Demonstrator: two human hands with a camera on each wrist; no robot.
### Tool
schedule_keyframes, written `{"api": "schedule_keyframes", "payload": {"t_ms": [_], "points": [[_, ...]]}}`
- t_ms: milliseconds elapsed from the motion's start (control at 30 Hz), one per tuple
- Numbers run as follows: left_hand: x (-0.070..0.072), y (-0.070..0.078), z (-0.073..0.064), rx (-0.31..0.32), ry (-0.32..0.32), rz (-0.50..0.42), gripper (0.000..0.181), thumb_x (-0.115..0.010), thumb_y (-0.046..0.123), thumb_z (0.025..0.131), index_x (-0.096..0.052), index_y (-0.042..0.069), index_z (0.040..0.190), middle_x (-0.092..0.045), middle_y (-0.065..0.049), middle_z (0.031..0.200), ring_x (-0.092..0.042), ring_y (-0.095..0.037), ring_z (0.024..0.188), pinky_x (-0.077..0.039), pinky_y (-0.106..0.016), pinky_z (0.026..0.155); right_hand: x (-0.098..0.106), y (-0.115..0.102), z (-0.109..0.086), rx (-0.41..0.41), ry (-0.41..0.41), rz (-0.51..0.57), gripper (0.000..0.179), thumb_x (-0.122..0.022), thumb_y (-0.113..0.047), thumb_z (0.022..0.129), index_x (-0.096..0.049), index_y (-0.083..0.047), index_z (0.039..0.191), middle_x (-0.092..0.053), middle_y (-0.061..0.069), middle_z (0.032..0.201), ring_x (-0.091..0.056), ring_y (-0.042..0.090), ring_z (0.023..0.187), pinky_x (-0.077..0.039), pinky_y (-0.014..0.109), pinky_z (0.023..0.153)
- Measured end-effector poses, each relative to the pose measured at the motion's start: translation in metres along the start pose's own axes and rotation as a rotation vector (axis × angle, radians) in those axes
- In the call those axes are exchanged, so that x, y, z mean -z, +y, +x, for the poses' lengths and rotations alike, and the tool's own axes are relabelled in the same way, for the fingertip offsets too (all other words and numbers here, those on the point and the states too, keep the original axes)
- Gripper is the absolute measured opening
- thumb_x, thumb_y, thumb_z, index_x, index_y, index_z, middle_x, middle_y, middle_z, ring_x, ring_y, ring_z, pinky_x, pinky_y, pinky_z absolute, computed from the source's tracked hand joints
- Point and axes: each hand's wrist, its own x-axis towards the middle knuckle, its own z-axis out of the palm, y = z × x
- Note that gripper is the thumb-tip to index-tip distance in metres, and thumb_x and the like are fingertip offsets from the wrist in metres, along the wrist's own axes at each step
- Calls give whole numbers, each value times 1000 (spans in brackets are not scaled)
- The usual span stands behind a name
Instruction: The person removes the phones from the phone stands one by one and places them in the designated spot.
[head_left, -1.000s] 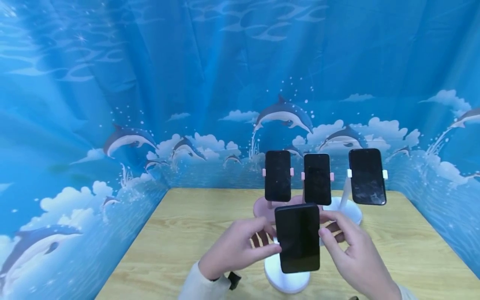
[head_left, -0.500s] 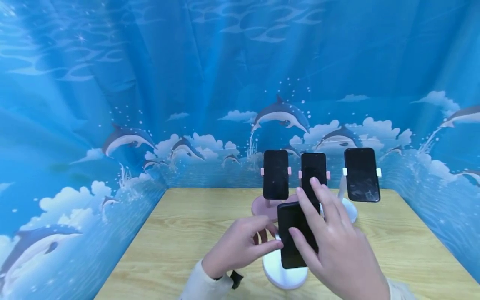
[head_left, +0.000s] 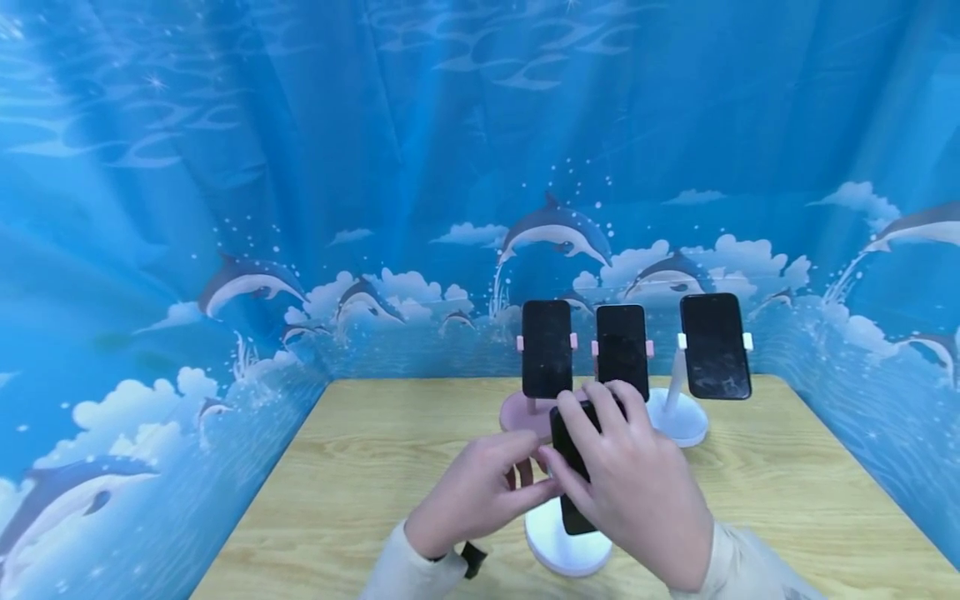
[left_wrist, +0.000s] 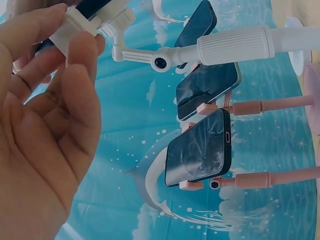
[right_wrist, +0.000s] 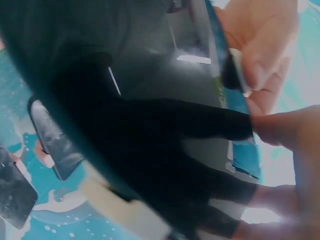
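A black smartphone point(head_left: 576, 517) stands tilted in the clamp of a white phone stand, whose round base point(head_left: 567, 546) rests on the table. My left hand point(head_left: 480, 483) pinches the white clamp point(left_wrist: 75, 25) at the phone's left edge. My right hand point(head_left: 637, 475) lies across the phone's front, fingers bent at its top edge and thumb at its left edge. It covers much of the screen. Up close in the right wrist view, the glossy phone screen point(right_wrist: 150, 85) fills much of the frame and mirrors a dark hand shape.
Behind, two pink phone stands hold a left phone point(head_left: 547, 350) and a middle phone point(head_left: 622, 342). A white stand point(head_left: 678, 417) holds the right phone point(head_left: 715, 346). A blue dolphin-print curtain point(head_left: 420, 208) surrounds the wooden table point(head_left: 360, 450).
My right hand has left the phone's right edge and swung left across its screen, the fingers bending in at the top. My left hand has stayed at the clamp.
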Motion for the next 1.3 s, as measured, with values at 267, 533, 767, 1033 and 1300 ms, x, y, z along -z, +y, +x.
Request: {"api": "schedule_keyframes", "payload": {"t_ms": [267,533,767,1033,1300], "points": [[2,2,-1,109,-1,-35,30,-75,22,96,-63,26,123,-69,16,103,-61,5,76,-56,-19,68,-11,-2,1,-16,35,-2,61,-85,-51,79,-63,-11,120,-64,18,117,-56,40,104,-57,38,50],[0,5,-2,317,-14,-170,19,-80,27,92,-69,25,107,-69,15,90,-66,-1,78,-57,-24,74,-19,-5,-1,-9,110,27,58,-83,-39,81,-66,-9,128,-66,17,125,-56,40,103,-60,43,55],[-3,6,0,271,-8,-159,30,-82,22,91,-66,30,115,-67,16,94,-66,0,82,-58,-24,75,-18,-6,0,-10,103,7,38,-62,-38,91,-65,-10,117,-65,14,105,-54,38,95,-59,41,52],[-5,6,1,301,-1,-131,17,-81,30,92,-67,26,101,-66,16,89,-63,0,79,-57,-24,73,-19,-3,-2,-1,97,-13,39,-56,-41,94,-63,-9,115,-63,14,102,-53,38,91,-57,39,50],[-5,5,2,306,-18,-175,17,-81,29,92,-67,26,101,-67,15,89,-64,-4,80,-56,-24,73,-19,-4,-3,1,94,-36,51,-31,-48,104,-62,-8,115,-62,14,103,-51,39,92,-55,37,49]]}}
